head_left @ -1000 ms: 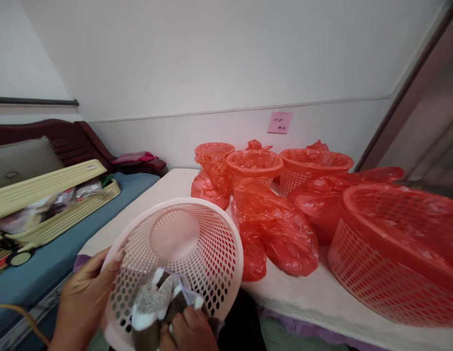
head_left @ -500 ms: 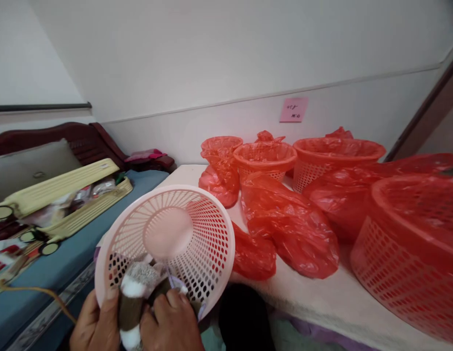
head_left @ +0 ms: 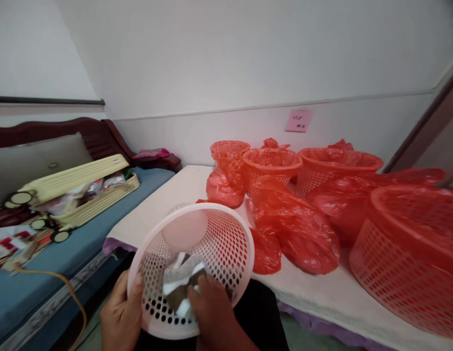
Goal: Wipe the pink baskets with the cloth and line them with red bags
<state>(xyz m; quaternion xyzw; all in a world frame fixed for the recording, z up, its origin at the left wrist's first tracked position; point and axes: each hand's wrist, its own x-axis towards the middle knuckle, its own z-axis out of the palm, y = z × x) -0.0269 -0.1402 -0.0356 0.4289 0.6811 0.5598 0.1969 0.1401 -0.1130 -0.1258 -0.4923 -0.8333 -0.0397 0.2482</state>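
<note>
A pale pink plastic basket (head_left: 229, 225) is tilted with its mouth toward me, above my dark-clothed leg. My left hand (head_left: 122, 309) is closed on the left side of its rim, thumb inside. Inside the basket lies a bundle of fuzzy striped cloth (head_left: 180, 280) in grey, white and brown; its exact kind I cannot make out. My right hand (head_left: 210, 300) reaches in over the near rim, its fingers closed on the right side of the bundle. Those fingertips are partly hidden and slightly blurred.
Red plastic bags (head_left: 297, 229) and red baskets lined with bags, such as the large one (head_left: 405, 263), stand on a white-covered table (head_left: 146, 209). An open yellow suitcase (head_left: 80, 180) lies on a blue bed (head_left: 153, 178) at left. A pink note (head_left: 298, 120) is on the wall.
The basket has moved right and slightly lower in view. My left hand has gone from the cloth to the rim, and my right hand has pushed the cloth deeper inside.
</note>
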